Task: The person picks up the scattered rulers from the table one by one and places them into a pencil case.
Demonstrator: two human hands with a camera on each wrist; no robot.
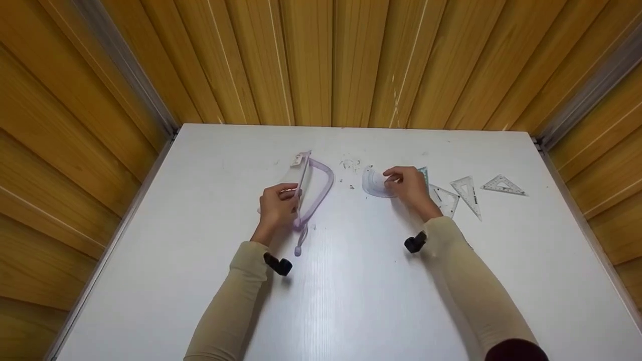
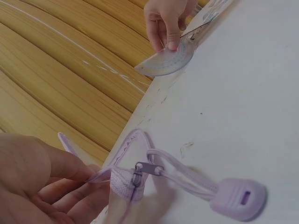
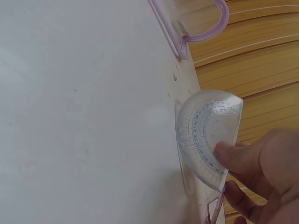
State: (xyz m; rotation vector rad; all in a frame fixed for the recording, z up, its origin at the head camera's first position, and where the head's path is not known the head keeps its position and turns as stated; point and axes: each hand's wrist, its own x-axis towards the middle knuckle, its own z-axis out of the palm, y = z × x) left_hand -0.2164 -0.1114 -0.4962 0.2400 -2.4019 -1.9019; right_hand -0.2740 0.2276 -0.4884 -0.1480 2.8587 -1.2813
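My left hand (image 1: 279,204) pinches the edge of a clear pouch with a purple zippered rim (image 1: 321,195). The pouch's mouth gapes toward the right, and its zipper pull with a purple cord end (image 2: 238,198) hangs at the near end. Between the thumb and fingers of my right hand (image 1: 409,188) is a clear protractor (image 3: 201,135) with blue markings, held by its straight side. In the head view the protractor lies between the two hands, apart from the pouch. Part of it is hidden behind the right thumb and fingers.
Right of my right hand lie a clear square-edged piece (image 1: 445,199), a narrow set square (image 1: 467,193) and a wider set square (image 1: 503,185). A blue-edged ruler piece (image 1: 425,174) shows behind that hand. Small dark specks dot the white table (image 1: 351,301). Wood-patterned panels (image 1: 331,60) stand behind.
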